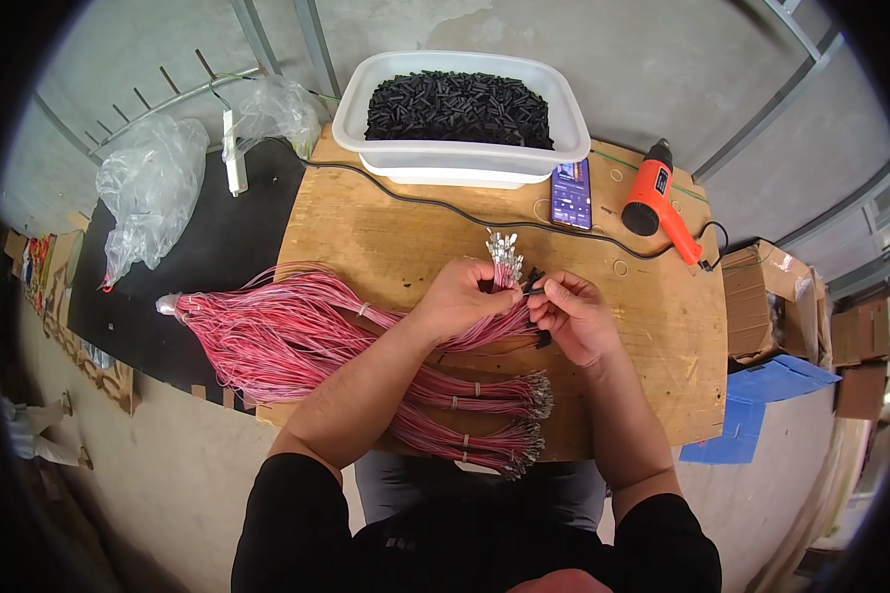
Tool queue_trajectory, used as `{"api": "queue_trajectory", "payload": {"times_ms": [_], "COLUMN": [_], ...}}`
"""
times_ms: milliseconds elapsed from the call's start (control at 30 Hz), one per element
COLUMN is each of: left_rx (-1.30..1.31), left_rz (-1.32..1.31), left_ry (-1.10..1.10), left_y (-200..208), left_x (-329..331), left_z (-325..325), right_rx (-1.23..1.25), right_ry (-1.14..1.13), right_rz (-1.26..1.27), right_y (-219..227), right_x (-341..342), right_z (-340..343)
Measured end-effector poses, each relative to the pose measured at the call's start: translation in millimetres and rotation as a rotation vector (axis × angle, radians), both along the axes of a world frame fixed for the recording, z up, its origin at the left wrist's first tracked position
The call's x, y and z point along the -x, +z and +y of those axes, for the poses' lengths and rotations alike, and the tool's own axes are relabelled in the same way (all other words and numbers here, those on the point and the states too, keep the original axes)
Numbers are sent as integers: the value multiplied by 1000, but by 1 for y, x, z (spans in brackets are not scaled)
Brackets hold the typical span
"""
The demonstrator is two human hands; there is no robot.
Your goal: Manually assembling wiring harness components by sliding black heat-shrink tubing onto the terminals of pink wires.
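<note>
My left hand (457, 298) is closed around a bundle of red and white wires, whose silvery terminal ends (504, 253) stick up above the fingers. Close beside it, my right hand (578, 318) pinches a small black sleeve (535, 292) between thumb and fingers. More black sleeves (543, 338) show on wire ends just below the hands. The wires run left into a large red and white wire bundle (267, 336) across the table. Nearer me lie tied wire bunches (499, 395) with bare metal terminals. The fingers partly hide where sleeve and wires meet.
A white plastic tub (351, 124) full of short black sleeves stands at the back of the wooden table (663, 395). Right of it are a phone (571, 193) and an orange heat gun (653, 198). A black cord (435, 206) crosses behind my hands. Plastic bags (153, 183) lie left.
</note>
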State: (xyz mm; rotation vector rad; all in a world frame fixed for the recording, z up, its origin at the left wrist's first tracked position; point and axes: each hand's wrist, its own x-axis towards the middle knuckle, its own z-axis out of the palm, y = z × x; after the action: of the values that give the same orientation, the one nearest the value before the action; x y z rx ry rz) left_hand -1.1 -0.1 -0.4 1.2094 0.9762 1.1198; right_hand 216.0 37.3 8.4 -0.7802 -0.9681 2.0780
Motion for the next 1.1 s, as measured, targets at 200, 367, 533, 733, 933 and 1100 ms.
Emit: {"api": "queue_trajectory", "payload": {"times_ms": [200, 367, 533, 733, 933, 1100], "left_rx": [32, -4, -10, -43, -4, 10], "left_rz": [-16, 23, 14, 34, 12, -17], "left_ry": [11, 2, 7, 7, 3, 27], "left_y": [0, 0, 0, -5, -5, -3], "left_x": [0, 1, 2, 1, 1, -3], "left_z": [-1, 0, -1, 2, 0, 1], "right_rx": [26, 19, 1, -13, -74, -139], "right_ry": [18, 26, 26, 21, -64, -285], "right_rz": [46, 40, 41, 45, -76, -129], "right_y": [4, 3, 3, 1, 9, 7], "right_x": [-1, -2, -1, -1, 0, -2], "right_z": [0, 0, 0, 0, -2, 3]}}
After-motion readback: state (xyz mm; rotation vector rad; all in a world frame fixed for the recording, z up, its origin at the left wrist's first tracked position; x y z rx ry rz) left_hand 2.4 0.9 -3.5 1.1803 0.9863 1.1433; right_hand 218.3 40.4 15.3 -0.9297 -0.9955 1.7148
